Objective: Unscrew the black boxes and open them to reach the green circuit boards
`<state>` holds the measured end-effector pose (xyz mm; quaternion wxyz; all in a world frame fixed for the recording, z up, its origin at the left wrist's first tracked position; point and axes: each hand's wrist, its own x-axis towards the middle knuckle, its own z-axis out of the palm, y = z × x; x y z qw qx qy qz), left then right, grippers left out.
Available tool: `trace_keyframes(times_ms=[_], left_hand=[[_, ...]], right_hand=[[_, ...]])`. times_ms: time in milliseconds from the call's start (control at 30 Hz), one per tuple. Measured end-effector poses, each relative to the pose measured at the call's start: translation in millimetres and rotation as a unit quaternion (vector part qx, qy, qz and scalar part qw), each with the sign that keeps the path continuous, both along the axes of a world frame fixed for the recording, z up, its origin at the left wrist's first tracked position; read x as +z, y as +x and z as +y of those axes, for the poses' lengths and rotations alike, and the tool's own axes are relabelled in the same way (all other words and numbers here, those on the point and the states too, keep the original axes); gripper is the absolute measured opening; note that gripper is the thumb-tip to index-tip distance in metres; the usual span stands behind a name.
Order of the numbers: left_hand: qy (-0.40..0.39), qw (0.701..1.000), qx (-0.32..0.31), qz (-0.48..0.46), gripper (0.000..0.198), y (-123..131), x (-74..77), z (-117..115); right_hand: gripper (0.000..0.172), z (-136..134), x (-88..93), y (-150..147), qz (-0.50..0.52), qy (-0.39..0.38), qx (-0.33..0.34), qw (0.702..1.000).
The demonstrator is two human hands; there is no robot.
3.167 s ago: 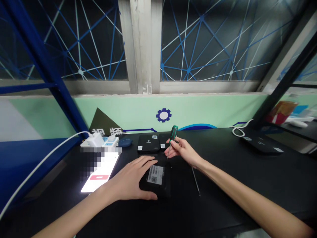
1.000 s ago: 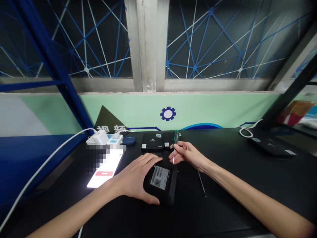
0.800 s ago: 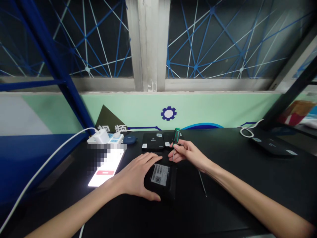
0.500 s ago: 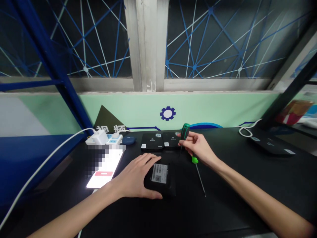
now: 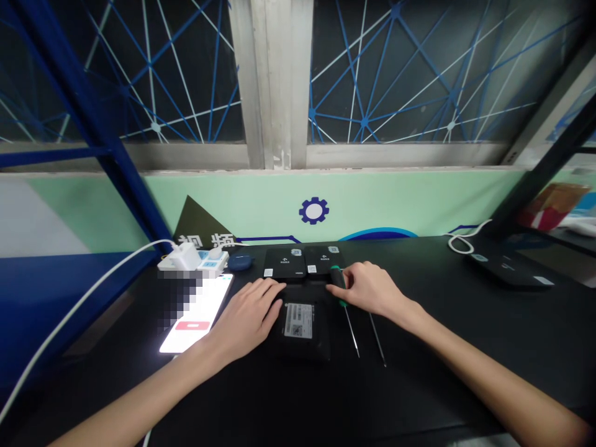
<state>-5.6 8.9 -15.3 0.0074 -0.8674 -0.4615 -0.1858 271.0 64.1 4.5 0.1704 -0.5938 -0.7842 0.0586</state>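
Note:
My right hand point(image 5: 370, 287) pinches the dark green-and-black handle of a screwdriver point(image 5: 341, 287), low over the black table. That screwdriver's bare shaft points back toward me. Beside it lies a second screwdriver point(image 5: 378, 341); only its shaft shows, its handle hidden behind my right hand. A flat black box point(image 5: 316, 347) with a white printed label faces up in front of me. My left hand point(image 5: 254, 313) rests at the box's upper left, fingers extended, thumb along its left side; whether it touches the box I cannot tell.
Behind the labelled box, two similar black boxes point(image 5: 285, 264) sit side by side. On the left are a lit phone point(image 5: 200, 316), a power strip point(image 5: 215, 264) with a white charger point(image 5: 186, 256), and a dark blue case point(image 5: 239, 263). Another black device point(image 5: 510, 271) lies at the right.
My right hand has lowered the screwdriver from upright to nearly flat, shaft toward me. My left hand has let go of the labelled box and slid left and back.

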Motion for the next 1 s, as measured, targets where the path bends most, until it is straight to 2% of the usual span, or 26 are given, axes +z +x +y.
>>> trace_keyframes(times_ms=[100, 200, 433, 533, 633, 700, 800, 900, 1000], left_hand=[[0.053, 0.998, 0.026, 0.034, 0.038, -3.0, -4.0, 3.7], [0.073, 0.995, 0.042, 0.053, 0.035, -4.8, -3.7, 5.2], [-0.039, 0.997, 0.062, 0.006, 0.027, -5.0, 1.9, 5.3], [-0.082, 0.994, 0.067, 0.005, 0.026, -4.6, 3.3, 5.0], [-0.096, 0.993, 0.072, 0.009, 0.027, -3.5, 4.4, 4.2], [-0.096, 0.992, 0.076, 0.017, 0.028, -2.7, 5.0, 3.8], [-0.098, 0.992, 0.079, 0.03, 0.028, -1.7, 5.4, 3.3], [-0.095, 0.991, 0.081, 0.037, 0.029, -1.4, 4.9, 2.9], [-0.092, 0.992, 0.083, 0.038, 0.029, -1.3, 4.9, 2.3]], right_hand=[[0.046, -1.9, -1.8, -2.2, -0.059, -0.013, -0.013, 0.998], [0.042, -4.8, -2.2, -4.3, -0.095, -0.015, -0.019, 0.995], [0.04, -8.5, -1.4, -5.6, -0.097, 0.006, 0.005, 0.995], [0.029, -13.8, 2.9, -7.0, -0.039, 0.044, 0.071, 0.996], [0.016, -22.2, 9.1, -8.8, 0.026, 0.053, 0.195, 0.979], [0.028, -28.5, 12.0, -10.4, 0.039, 0.04, 0.268, 0.962], [0.059, -37.4, 12.0, -13.8, 0.031, 0.019, 0.332, 0.943], [0.086, -43.6, 7.8, -18.1, 0.012, 0.004, 0.349, 0.937], [0.095, -46.2, 3.2, -21.6, 0.008, -0.006, 0.34, 0.94]])
